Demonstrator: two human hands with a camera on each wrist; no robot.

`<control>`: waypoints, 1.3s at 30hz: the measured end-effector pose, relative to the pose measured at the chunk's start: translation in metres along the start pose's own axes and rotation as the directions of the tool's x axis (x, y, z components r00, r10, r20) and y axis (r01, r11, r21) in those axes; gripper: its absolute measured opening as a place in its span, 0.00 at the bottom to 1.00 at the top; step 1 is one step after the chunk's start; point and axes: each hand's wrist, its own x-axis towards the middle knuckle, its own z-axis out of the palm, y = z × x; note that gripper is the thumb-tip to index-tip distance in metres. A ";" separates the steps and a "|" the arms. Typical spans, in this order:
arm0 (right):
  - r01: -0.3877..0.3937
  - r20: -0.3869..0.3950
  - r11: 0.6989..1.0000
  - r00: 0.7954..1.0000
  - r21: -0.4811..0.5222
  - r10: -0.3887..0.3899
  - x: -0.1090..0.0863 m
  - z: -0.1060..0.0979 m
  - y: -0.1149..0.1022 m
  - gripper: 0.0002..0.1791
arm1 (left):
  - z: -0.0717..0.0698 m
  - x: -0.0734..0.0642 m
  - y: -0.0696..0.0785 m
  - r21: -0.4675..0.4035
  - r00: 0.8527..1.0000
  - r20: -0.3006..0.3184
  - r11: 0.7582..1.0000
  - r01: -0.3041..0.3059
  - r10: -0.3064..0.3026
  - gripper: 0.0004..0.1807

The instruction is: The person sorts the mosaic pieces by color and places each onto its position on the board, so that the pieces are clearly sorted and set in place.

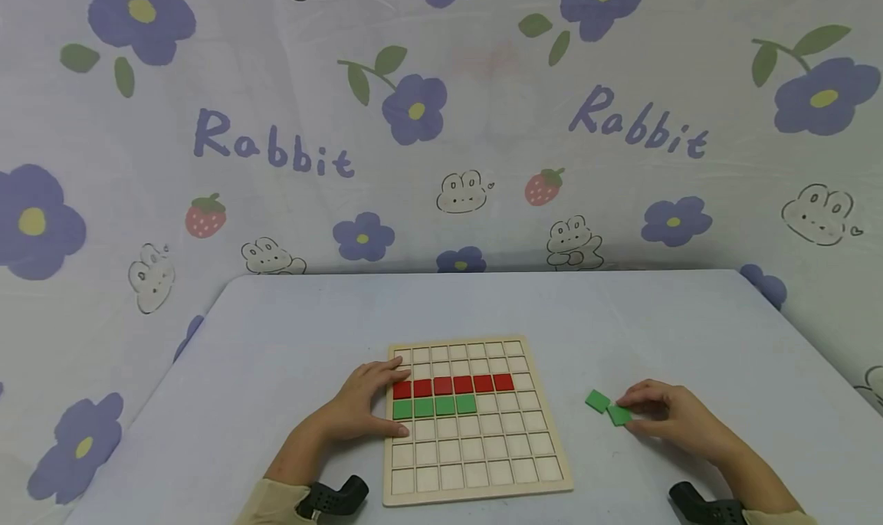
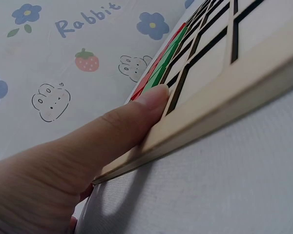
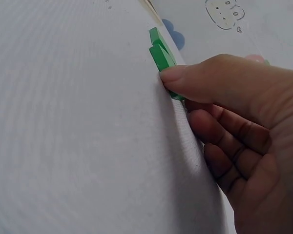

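Note:
A wooden grid board (image 1: 545, 470) lies on the table. My left hand (image 1: 362, 402) rests across its left edge, fingers and thumb spread over the frame and first column; in the left wrist view the thumb (image 2: 136, 109) presses on the rim. Several red tiles (image 1: 442, 385) form a row in the grid, with several green tiles (image 1: 444, 406) in the row just below. To the right of the board, my right hand (image 1: 679, 421) pinches a green tile (image 1: 618, 415) between thumb and fingers, low over the table. Another green tile (image 1: 597, 401) lies at its far left corner.
The white table (image 1: 310, 303) extends around the board on all sides. Behind it hangs a printed cloth (image 1: 510, 126) with flowers and rabbits. Black wrist bands (image 1: 338, 498) sit on both forearms.

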 end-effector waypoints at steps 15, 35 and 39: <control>-0.094 0.015 0.995 0.995 -0.032 0.095 0.002 0.000 -0.006 0.16 | 0.000 0.000 0.002 -0.013 1.000 0.012 1.000 0.004 -0.003 0.47; 0.047 0.000 0.995 0.999 -0.085 -0.047 0.012 -0.009 -0.022 0.14 | 0.000 0.000 0.000 -0.003 1.000 0.001 1.000 0.000 0.000 0.47; 0.042 0.020 0.996 0.999 -0.079 -0.040 0.016 -0.008 -0.026 0.15 | 0.000 0.000 0.000 0.000 1.000 0.001 1.000 -0.004 0.004 0.47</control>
